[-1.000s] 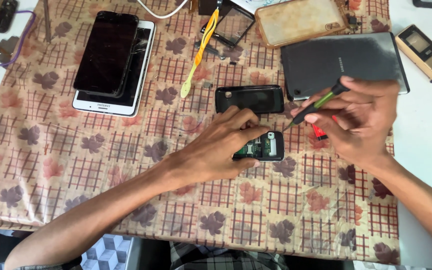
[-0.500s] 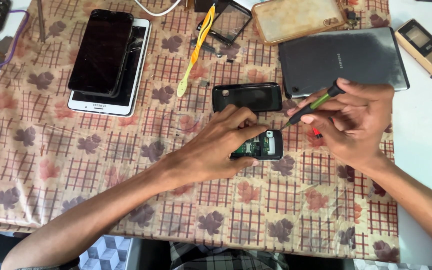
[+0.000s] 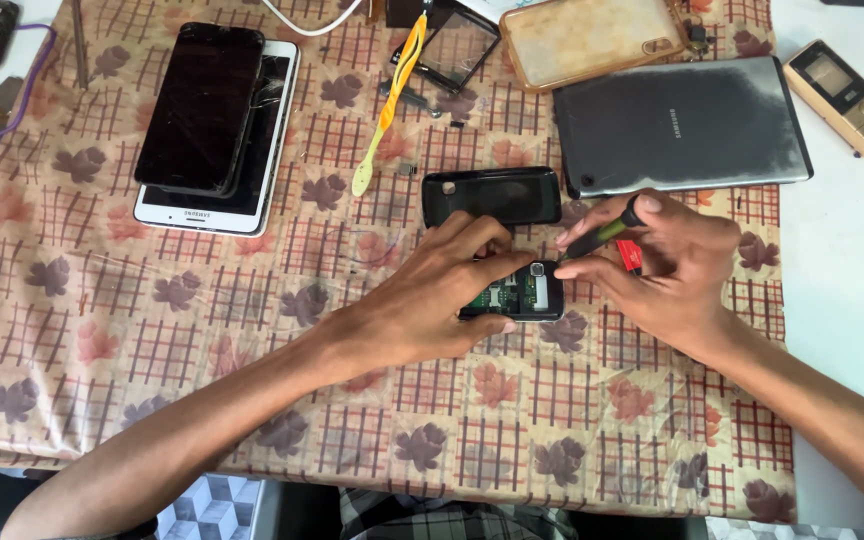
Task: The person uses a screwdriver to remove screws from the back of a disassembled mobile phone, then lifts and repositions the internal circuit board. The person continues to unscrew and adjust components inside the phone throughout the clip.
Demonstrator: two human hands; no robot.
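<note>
My left hand [image 3: 432,290] presses down on a small opened phone [image 3: 517,293] whose green circuit board shows, pinning it to the patterned tablecloth [image 3: 152,350]. My right hand [image 3: 667,265] grips a thin screwdriver [image 3: 602,234] with a green and black handle, its tip down at the phone's upper right corner. A small red piece [image 3: 630,256] sits under my right fingers. A black phone back cover [image 3: 492,196] lies just above the two hands.
A grey tablet [image 3: 682,125] lies face down at the upper right, a gold keypad phone [image 3: 847,95] beyond it. Two stacked phones [image 3: 212,120] rest upper left. A yellow toothbrush [image 3: 387,100], a bare screen frame [image 3: 452,45] and a clear tan case [image 3: 592,35] lie along the top.
My right hand has moved left and lowered the screwdriver tip onto the phone's corner. The left hand keeps holding the phone in place.
</note>
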